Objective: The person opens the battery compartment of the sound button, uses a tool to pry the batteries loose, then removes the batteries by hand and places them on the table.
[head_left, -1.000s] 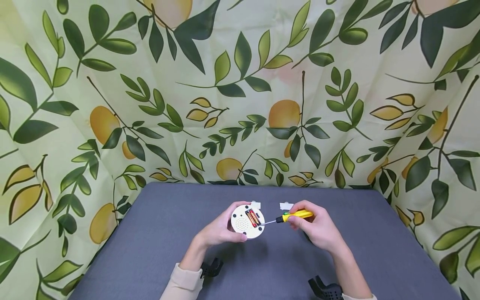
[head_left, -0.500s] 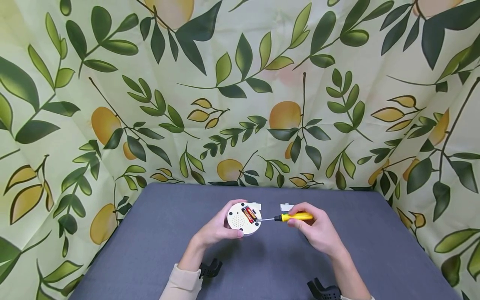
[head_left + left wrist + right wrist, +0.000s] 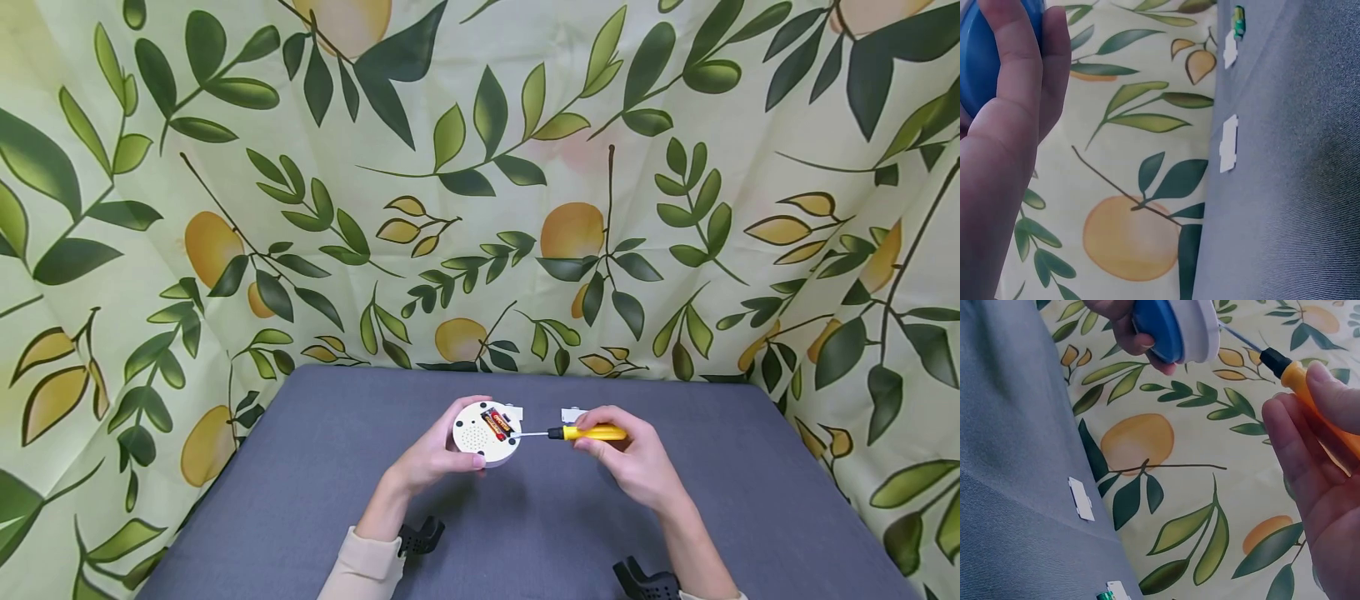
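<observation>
My left hand (image 3: pixel 438 454) grips a round white battery-powered device (image 3: pixel 472 440) by its edge, its underside facing me. Speaker holes, dark feet and an uncovered battery compartment holding red-and-black batteries (image 3: pixel 496 423) show there. Its other side is blue (image 3: pixel 977 56), as the left wrist view shows, with fingers across it. In my right hand (image 3: pixel 633 457) is a screwdriver with a yellow handle (image 3: pixel 600 432), pinched between thumb and fingers. The shaft points left, and its tip reaches the compartment's right end by the batteries. Exact contact is too small to tell.
Two small white covers (image 3: pixel 1229 144) (image 3: pixel 572 414) lie apart on the grey table (image 3: pixel 525 533), behind the hands. A green battery (image 3: pixel 1239 22) lies beside the right one. A leaf-and-fruit patterned cloth (image 3: pixel 480 208) rises behind the table and along both sides.
The device has shifted slightly left and up in the left hand. The screwdriver has followed it and now lies closer to level, its tip still at the battery compartment.
</observation>
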